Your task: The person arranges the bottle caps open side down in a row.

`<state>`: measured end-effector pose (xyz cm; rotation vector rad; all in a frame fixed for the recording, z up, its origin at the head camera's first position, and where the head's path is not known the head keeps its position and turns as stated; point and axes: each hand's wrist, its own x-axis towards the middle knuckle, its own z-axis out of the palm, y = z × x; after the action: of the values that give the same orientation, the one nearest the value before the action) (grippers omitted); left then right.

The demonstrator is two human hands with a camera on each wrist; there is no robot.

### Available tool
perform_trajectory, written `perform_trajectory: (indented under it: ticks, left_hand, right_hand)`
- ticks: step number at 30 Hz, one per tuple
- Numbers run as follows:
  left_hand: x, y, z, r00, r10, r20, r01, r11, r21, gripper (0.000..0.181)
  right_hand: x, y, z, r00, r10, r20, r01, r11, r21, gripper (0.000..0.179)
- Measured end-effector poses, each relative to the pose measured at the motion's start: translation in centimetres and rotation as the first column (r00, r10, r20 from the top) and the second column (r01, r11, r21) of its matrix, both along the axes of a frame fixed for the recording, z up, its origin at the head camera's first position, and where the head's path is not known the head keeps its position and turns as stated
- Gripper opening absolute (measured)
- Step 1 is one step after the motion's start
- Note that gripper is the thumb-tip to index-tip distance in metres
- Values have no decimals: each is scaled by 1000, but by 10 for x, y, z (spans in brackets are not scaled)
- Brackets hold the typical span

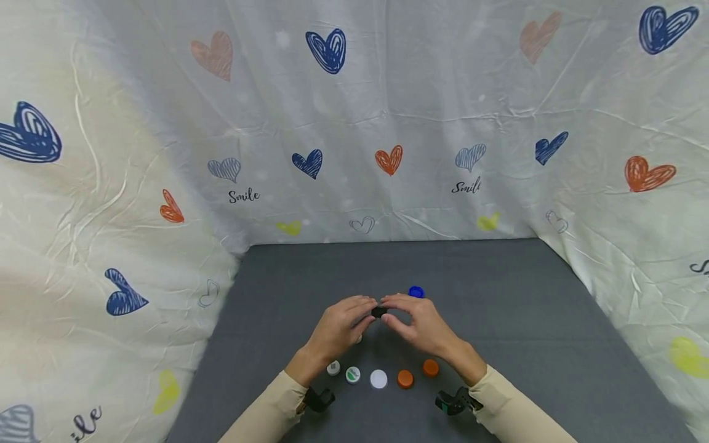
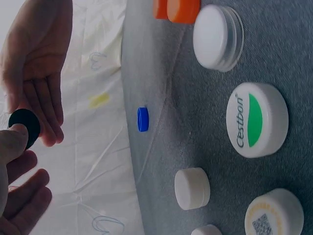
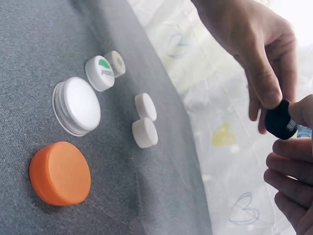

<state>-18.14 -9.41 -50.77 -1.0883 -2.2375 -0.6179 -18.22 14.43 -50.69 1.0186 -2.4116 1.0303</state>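
Both hands hold a small black bottle cap (image 1: 379, 312) between them, raised above the grey table. My left hand (image 1: 342, 325) pinches it from one side with thumb and fingers. From the other side my right hand (image 1: 420, 321) grips it the same way, its thumb and fingertips at the rim. In the right wrist view the ridged edge of the black cap (image 3: 281, 120) shows, with both thumbs against it. Beyond the right hand lies a blue cap (image 1: 416, 291). Below the left hand small white caps (image 3: 145, 132) stand close together, mostly covered by that hand in the head view.
Along the near side of the grey table (image 1: 498, 295) runs a curved row: a white cap with a printed code (image 2: 274, 215), a white cap with a green mark (image 1: 352, 375), a larger white cap (image 1: 379, 379) and two orange caps (image 1: 405, 379). A heart-printed curtain (image 1: 354, 123) surrounds the table.
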Motion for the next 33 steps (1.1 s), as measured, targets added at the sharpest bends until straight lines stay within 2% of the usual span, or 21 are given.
perform_trajectory:
  ticks: [2, 5, 8, 11, 14, 19, 21, 22, 27, 30, 33]
  left_hand:
    - [-1, -1, -2, 998, -2, 61, -1, 999, 40, 35]
    - [-1, -1, -2, 987, -12, 161, -5, 994, 105, 31]
    - [-1, -1, -2, 967, -16, 254, -23, 988, 151, 27]
    - [0, -1, -1, 938, -22, 346, -46, 981, 188, 24]
    - [1, -1, 1, 893, -53, 446, -60, 970, 236, 22]
    - [0, -1, 3, 790, -139, 598, -79, 943, 324, 22]
    - [0, -1, 4, 760, -156, 631, -85, 939, 334, 22]
    - [0, -1, 4, 750, -155, 643, -88, 940, 330, 22]
    - [2, 0, 5, 716, -140, 684, -102, 948, 301, 24]
    - [3, 0, 6, 707, -134, 695, -104, 951, 290, 26]
    - [2, 0, 7, 709, -129, 694, -105, 953, 285, 26]
  right_hand:
    - [0, 1, 1, 1000, -8, -23, 8, 1000, 3, 32]
    - [-1, 3, 3, 998, -18, -60, 18, 1000, -7, 33]
    - [-2, 6, 4, 996, -19, -89, 18, 1000, -5, 36]
    - [-2, 7, 4, 991, -20, -134, 22, 1000, 18, 40]
    - [-2, 7, 5, 981, 0, -196, 4, 1000, 20, 45]
    - [-3, 3, 6, 956, 41, -290, -41, 999, 7, 52]
    - [-3, 2, 6, 949, 49, -312, -46, 999, 16, 53]
    - [-2, 1, 6, 946, 53, -321, -49, 999, 20, 53]
    - [-1, -2, 6, 928, 70, -365, -60, 997, 38, 52]
    - [-1, -2, 6, 920, 73, -386, -63, 997, 40, 52]
    - [-2, -2, 5, 922, 65, -382, -55, 998, 38, 50]
